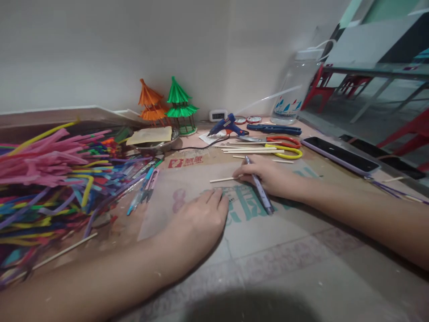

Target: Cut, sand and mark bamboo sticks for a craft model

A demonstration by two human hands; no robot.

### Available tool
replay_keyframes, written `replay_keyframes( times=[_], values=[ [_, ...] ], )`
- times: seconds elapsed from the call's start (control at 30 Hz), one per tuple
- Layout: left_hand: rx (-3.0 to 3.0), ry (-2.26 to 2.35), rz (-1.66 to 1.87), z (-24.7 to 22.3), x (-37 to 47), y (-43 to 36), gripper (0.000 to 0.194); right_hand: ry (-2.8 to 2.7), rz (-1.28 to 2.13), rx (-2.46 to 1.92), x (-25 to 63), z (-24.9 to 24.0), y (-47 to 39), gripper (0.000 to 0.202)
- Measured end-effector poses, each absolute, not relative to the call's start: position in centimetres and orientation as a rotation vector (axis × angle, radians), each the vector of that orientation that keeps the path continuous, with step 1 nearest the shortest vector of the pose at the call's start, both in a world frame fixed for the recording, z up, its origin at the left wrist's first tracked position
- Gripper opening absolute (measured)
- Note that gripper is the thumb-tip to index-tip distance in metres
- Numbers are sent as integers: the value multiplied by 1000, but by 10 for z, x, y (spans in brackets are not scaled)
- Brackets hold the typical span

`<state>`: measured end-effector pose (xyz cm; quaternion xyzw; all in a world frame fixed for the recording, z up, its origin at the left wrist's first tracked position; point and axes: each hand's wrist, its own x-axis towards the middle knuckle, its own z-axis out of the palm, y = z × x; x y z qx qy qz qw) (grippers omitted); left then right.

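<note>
My right hand (pixel 264 174) is closed around a purple pen (pixel 257 185), whose length slants down across the hand. A thin wooden stick (pixel 221 180) reaches left from its fingertips, seemingly pinched there too. Palm down on the sheet, my left hand (pixel 204 214) has its fingers close together and holds nothing that I can see; its fingertips are partly hidden. Under both hands lies a pale printed sheet (pixel 161 214) with green characters. More sticks (pixel 253 151) lie just beyond my right hand, alongside scissors (pixel 288 154) with red and yellow handles.
Colourful pipe cleaners (pixel 50 165) pile up at left beside several pens (pixel 142 190). At the back stand orange (pixel 150 100) and green (pixel 181 105) pagoda models, a blue glue gun (pixel 224 125), pliers (pixel 275 129) and a bottle (pixel 291 89). A phone (pixel 340 154) lies at right.
</note>
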<state>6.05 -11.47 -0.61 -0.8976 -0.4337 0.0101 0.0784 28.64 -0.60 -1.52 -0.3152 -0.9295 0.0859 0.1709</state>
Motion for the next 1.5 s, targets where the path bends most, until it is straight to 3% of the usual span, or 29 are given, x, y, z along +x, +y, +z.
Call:
replay_keyframes(
  times=[0.3, 0.53, 1.0, 1.5],
  values=[
    [-2585, -1402, 405, 1, 65, -125, 61, -2632, 360, -896, 295, -16, -4, 26],
    [-2623, -1389, 417, 0, 70, -123, 68, -2663, 398, -824, 286, -13, -8, 24],
    [-2586, -1465, 354, -2, 72, -122, 43, -2636, 467, -763, 282, -18, -8, 29],
    [-2597, -1450, 286, -1, 73, -120, 32, -2659, 448, -754, 282, -16, -8, 28]
  ],
)
